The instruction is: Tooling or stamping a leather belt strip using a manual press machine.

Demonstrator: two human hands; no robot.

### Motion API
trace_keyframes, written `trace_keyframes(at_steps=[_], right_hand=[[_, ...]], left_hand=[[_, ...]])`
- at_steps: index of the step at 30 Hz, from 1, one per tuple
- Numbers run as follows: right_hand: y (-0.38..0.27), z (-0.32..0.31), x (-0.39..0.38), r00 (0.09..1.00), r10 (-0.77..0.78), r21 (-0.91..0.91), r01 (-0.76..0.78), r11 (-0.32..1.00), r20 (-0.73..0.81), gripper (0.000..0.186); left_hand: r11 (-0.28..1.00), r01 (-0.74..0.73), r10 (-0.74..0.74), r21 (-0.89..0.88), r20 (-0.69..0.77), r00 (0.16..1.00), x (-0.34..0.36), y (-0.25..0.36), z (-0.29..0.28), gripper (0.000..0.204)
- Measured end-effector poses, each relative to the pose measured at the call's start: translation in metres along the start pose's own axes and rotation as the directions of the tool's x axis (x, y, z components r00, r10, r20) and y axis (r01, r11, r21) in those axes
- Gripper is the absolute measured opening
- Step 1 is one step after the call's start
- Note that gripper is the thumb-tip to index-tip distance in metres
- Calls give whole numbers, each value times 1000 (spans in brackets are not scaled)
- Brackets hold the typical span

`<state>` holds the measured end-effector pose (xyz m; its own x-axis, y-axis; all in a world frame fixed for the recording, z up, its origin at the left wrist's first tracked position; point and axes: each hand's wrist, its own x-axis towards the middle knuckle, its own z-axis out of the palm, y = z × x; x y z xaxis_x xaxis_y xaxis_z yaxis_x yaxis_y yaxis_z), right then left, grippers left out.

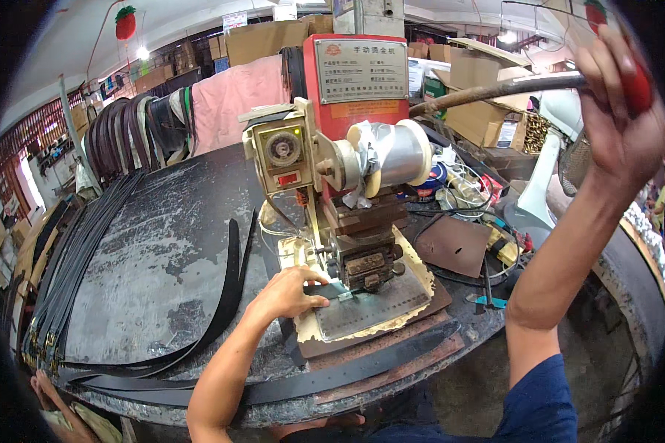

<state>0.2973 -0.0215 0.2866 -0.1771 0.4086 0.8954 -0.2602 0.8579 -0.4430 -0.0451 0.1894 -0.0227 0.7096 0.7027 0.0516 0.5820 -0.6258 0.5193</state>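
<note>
A hot foil stamping press [362, 247] stands in front of me, with a roll of silver foil [399, 155] on its side and a dial box at its left. My right hand [621, 103] is raised at the upper right, its fingers wrapped round the red grip [635, 87] of the press's long lever [502, 90]. Low on the press, my left hand [292, 290] rests at the left of the base plate [369, 310]. Its thumb and forefinger are at a small dark piece [335, 290] just under the press head; what this piece is I cannot make out.
Black belt strips [89, 258] lie bundled along the table's left side; others curve toward the front edge. A brown leather piece [454, 244], cables and a blue-handled tool [488, 301] lie right of the press. Another person's hand [46, 391] shows at lower left.
</note>
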Motion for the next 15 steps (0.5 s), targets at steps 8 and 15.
trace_keyframes(at_steps=[8,15], right_hand=[[8,-31,17,986,-61,-112,78,991,152,20],[29,1,-7,977,-213,73,212,975,9,28]], left_hand=[[999,-45,45,-10,-2,999,4,-2,2,48],[1000,-28,28,-6,-14,1000,1,-1,4,48]])
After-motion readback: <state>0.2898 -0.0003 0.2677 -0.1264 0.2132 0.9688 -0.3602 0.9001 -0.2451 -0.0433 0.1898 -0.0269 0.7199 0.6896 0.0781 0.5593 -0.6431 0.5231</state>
